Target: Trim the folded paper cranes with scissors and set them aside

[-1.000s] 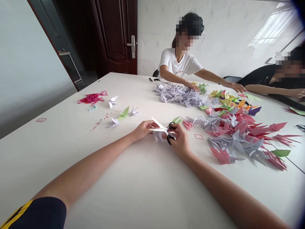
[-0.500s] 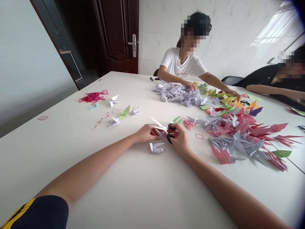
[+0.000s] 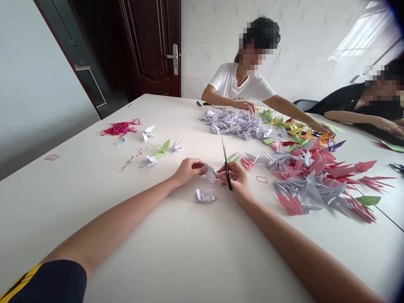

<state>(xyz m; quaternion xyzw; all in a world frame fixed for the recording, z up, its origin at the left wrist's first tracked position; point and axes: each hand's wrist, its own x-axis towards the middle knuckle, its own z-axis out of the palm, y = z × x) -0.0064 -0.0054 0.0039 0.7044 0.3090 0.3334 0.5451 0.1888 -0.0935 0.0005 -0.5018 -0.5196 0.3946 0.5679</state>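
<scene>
My left hand point(image 3: 191, 171) pinches a pale lilac paper crane point(image 3: 210, 172) between thumb and fingers. Scissors point(image 3: 227, 166) with black handles hang on my right hand point(image 3: 237, 179), blades pointing up and away from me, seen edge-on. The fingertips of that hand reach to the right side of the crane; whether they grip it too, I cannot tell. Another lilac paper crane point(image 3: 205, 195) lies on the table just below my hands. Beyond the right hand lie a green paper crane point(image 3: 232, 158) and a pink one point(image 3: 248, 164).
A heap of pink and lilac cranes point(image 3: 315, 176) spreads to the right, a lilac heap point(image 3: 236, 124) farther back. Tangled magenta yarn point(image 3: 119, 128) and a few cranes lie left on the white table point(image 3: 126, 235). A person in white point(image 3: 240, 84) reaches across; another sits at right.
The scissors have swung from pointing left with blades apart to pointing up, away from the crane. My left hand has shifted slightly, showing more of the crane. The co-worker's hand moved right.
</scene>
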